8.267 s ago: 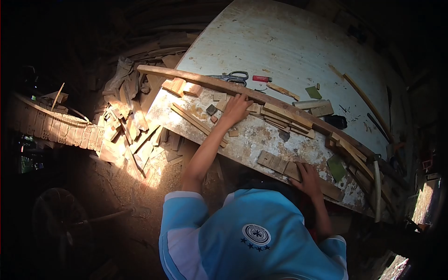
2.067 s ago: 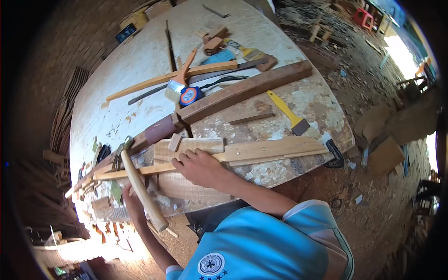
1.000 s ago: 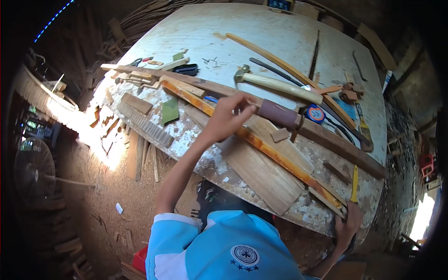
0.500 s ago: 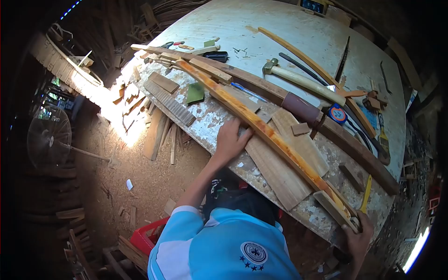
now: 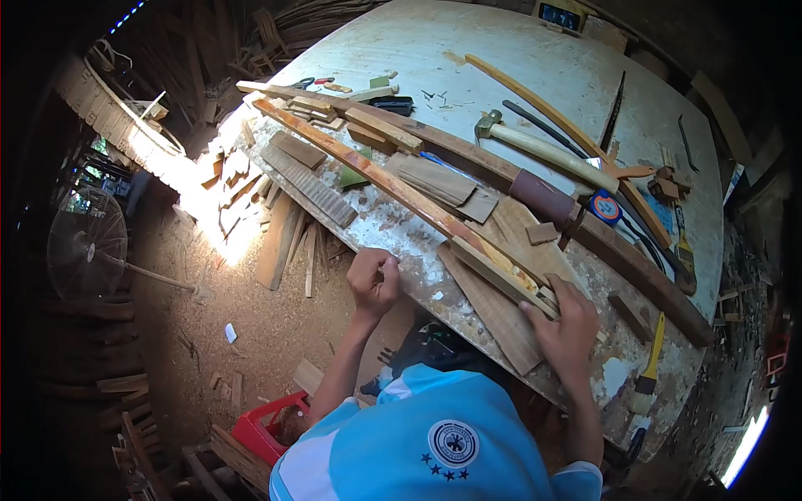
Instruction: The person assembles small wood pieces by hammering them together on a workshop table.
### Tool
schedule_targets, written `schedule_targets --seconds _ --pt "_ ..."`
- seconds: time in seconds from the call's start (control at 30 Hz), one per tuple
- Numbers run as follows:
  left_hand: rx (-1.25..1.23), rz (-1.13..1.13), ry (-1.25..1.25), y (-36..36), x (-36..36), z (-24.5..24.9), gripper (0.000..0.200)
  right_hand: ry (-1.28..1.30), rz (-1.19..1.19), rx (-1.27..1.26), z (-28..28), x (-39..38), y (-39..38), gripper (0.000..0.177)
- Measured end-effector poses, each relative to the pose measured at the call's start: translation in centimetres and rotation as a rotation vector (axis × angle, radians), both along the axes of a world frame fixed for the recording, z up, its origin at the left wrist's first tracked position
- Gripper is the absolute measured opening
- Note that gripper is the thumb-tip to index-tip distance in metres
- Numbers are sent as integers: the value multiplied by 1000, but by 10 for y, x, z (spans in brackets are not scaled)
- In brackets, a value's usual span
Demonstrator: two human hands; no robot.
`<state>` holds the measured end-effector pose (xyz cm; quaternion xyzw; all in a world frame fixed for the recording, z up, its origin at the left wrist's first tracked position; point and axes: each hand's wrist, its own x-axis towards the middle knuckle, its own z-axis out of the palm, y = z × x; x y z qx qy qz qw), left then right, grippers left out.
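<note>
My right hand (image 5: 568, 326) grips the near end of a long, orange-stained wooden strip (image 5: 376, 174). A short pale wooden piece (image 5: 493, 271) lies along the strip's near side, also under my right fingers. The strip slants up and left across the workbench. My left hand (image 5: 373, 284) is curled into a fist at the bench's near edge, apart from the strip, with nothing visible in it. Below the strip lies a wide thin board (image 5: 493, 313). A ridged wooden slat (image 5: 309, 184) is nearest beyond my left hand.
The workbench (image 5: 418, 50) carries a hammer (image 5: 543, 152), a tape measure (image 5: 604, 207), a yellow-handled brush (image 5: 648, 376), and a long dark beam (image 5: 643, 271) with a sandpaper-like wrap. A red crate (image 5: 267, 430) stands below; a fan (image 5: 88, 246) is at left.
The strip and short piece have slid up and left with my right hand, away from the bench's near right corner. My left hand has left the strip and closed into a fist.
</note>
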<state>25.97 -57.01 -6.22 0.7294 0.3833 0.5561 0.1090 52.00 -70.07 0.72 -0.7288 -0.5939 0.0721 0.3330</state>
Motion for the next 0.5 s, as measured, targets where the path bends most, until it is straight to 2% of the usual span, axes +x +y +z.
schedule_targets --seconds 0.07,0.2,0.4,0.43,0.5 --pt "141 -59 72 5 0 18 2 -10 -4 -13 -1 -9 11 49" --pt "190 -149 318 15 16 47 14 -63 -8 -13 -9 -17 21 49" --pt "195 -268 458 34 29 41 19 -124 -8 -33 -4 -21 19 50" --pt "236 -193 421 38 21 31 16 -121 -6 -45 -2 -21 20 50" --pt "235 76 258 54 -2 13 24 -118 -15 -52 -2 -21 20 50"
